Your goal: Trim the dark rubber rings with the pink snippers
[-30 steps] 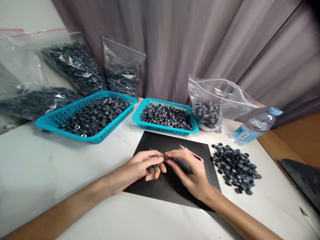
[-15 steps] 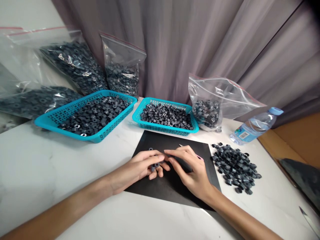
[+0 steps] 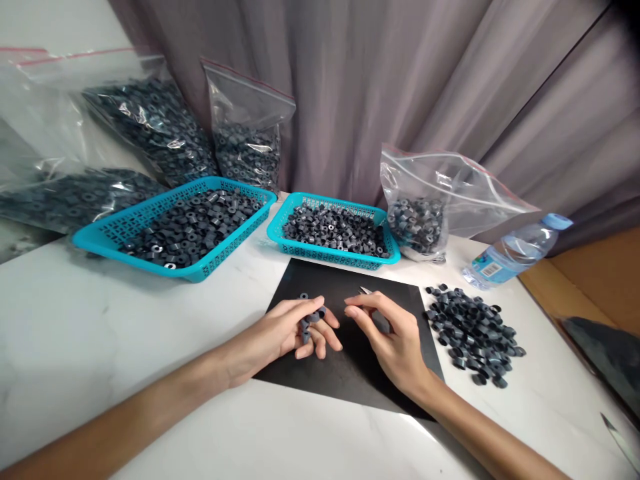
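My left hand (image 3: pixel 295 327) is over the black mat (image 3: pixel 330 377), palm partly up, holding several small dark grey rings (image 3: pixel 310 320) between thumb and curled fingers. One dark grey ring (image 3: pixel 304 296) shows just beyond that hand. To the right, apart from it, my right hand (image 3: pixel 393 333) is in a pinch, thumb and forefinger tips together; whatever may be between them is too small to make out. A pointed metal tip (image 3: pixel 365 291) of a tool shows behind the right hand, which hides the rest. I cannot tell whether the tool lies on the mat or is held.
Two blue baskets (image 3: pixel 200 270) (image 3: pixel 345 259) of dark rings stand beyond the mat. A loose pile of dark ring-like pieces (image 3: pixel 475 333) lies on the right, near a water bottle (image 3: pixel 517 250). Clear zip bags (image 3: pixel 250 147) (image 3: pixel 420 220) of such pieces stand along the curtain (image 3: pixel 340 100).
My right hand has drawn back to the right, away from my left hand, and its thumb and forefinger have come together. The pink part beside my right hand is now hidden.
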Demonstrator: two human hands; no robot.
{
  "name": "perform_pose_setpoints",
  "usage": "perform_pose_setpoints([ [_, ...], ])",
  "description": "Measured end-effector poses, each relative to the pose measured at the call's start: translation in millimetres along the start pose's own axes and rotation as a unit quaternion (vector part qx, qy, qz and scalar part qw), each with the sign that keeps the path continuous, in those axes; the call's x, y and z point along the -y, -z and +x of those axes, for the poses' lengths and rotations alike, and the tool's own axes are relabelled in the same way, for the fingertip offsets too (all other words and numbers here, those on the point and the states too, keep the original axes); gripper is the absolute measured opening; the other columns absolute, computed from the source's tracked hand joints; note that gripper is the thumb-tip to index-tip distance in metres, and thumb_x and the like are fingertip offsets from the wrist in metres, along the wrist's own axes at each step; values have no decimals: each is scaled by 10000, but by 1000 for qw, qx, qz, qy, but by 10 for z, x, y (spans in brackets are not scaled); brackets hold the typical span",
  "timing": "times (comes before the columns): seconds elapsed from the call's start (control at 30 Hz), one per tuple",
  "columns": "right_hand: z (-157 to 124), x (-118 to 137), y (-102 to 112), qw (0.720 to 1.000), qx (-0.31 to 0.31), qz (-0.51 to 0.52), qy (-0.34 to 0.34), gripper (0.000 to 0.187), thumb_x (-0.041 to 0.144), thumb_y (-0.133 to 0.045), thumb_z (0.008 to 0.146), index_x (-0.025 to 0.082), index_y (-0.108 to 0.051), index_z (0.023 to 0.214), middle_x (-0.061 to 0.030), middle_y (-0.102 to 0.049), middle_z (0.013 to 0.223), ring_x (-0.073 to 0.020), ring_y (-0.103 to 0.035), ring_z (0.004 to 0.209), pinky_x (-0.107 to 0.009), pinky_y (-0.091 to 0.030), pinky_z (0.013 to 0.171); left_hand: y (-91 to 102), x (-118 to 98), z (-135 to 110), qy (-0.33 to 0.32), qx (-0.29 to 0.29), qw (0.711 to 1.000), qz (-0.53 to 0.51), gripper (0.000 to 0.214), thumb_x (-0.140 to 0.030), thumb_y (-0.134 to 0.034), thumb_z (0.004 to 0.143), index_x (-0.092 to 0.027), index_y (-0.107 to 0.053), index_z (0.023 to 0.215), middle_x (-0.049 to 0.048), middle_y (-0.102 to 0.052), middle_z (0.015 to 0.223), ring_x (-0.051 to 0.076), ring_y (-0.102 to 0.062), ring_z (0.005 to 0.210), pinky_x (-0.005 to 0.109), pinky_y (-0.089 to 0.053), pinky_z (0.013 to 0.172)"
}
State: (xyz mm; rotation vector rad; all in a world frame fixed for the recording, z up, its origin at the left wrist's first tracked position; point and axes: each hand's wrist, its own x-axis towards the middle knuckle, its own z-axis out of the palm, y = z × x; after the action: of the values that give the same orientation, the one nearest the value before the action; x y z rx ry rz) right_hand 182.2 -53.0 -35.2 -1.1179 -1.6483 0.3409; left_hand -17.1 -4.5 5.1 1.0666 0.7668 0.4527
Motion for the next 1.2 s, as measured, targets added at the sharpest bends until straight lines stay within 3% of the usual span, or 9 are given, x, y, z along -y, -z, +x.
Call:
perform_pose_setpoints([
  [0.1, 12, 26, 12, 1000, 16, -4, 8, 136, 277, -614, 943, 223, -705, 1028, -30, -679, 832, -145, -572, 660, -316, -489, 646, -15, 0, -10, 12, -7, 1000, -2, 412, -475, -484, 956, -101, -654, 926, 158, -764, 832, 144, -573, 629, 269, -314, 536],
  [0.3, 16, 52, 11, 998, 64, 3, 12, 304, 241, -546, 971, 232, -631, 1263, -34, -655, 854, -141, -568, 675, -309, -507, 664, -20, 13, -4, 31, -13, 999, -18, 371, -439, -511, 945, -99, -659, 924, 169, -768, 839, 164, -601, 648, 277, -344, 549],
  [0.47, 22, 28, 19, 997, 75, 13, 19, 248, 236, -567, 969, 234, -667, 1196, -38, -674, 879, -153, -589, 718, -309, -502, 681, -3, 37, 4, 26, -14, 999, -24, 383, -436, -510, 948, -88, -670, 957, 183, -765, 878, 176, -627, 688, 275, -361, 557],
  [0.7, 29, 16, 27, 992, 113, -17, 50, 274, 259, -620, 942, 281, -684, 1208, -48, -620, 951, -187, -592, 892, -347, -513, 788, -47, 7, -21, 33, -6, 998, -49, 389, -424, -494, 964, -101, -689, 869, 116, -731, 816, 139, -595, 670, 259, -364, 568],
  [0.87, 46, 14, 21, 990, 134, 3, 45, 320, 264, -639, 929, 319, -670, 1243, -51, -593, 984, -176, -571, 885, -300, -512, 693, -47, 0, -13, 27, -16, 999, -39, 344, -379, -479, 976, -105, -659, 870, 91, -712, 764, 150, -610, 675, 261, -386, 576],
  [1.2, 47, -12, 10, 981, 184, 56, -2, 368, 308, -628, 937, 356, -625, 1301, -43, -554, 1038, -160, -539, 878, -289, -495, 707, 27, 8, 14, 26, 20, 999, -1, 403, -382, -363, 998, -96, -639, 933, 155, -747, 863, 173, -640, 690, 264, -426, 577],
])
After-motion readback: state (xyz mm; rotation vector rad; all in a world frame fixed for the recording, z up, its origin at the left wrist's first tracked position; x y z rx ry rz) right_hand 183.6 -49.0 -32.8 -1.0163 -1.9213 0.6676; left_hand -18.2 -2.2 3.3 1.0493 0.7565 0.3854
